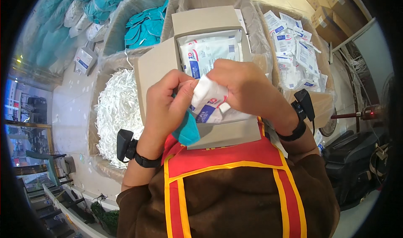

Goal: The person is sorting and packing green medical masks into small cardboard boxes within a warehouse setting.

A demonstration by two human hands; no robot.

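Far to my left, a box lined with clear plastic holds a heap of white shredded strips (117, 108), and behind it a second lined box is stacked with folded teal pieces (145, 28). My left hand (168, 105) comes up from a black wrist device (126, 145), its fingers curled and pinched on the left edge of a crumpled white packet (208, 96) with blue and red print; a scrap of teal material (187, 131) sticks out beneath that palm. The packet sits between both hands, just above the open cardboard box (155, 68) at my chest, where flat white sealed packets (210, 49) lie stacked. My right hand (247, 89) closes over the packet's right side, fingers bent and clamped on it, a black band (299, 112) at the wrist. Further right, another lined box brims with loose white sachets (294, 49). A red and yellow apron (226, 158) crosses my brown sleeves at the bottom.
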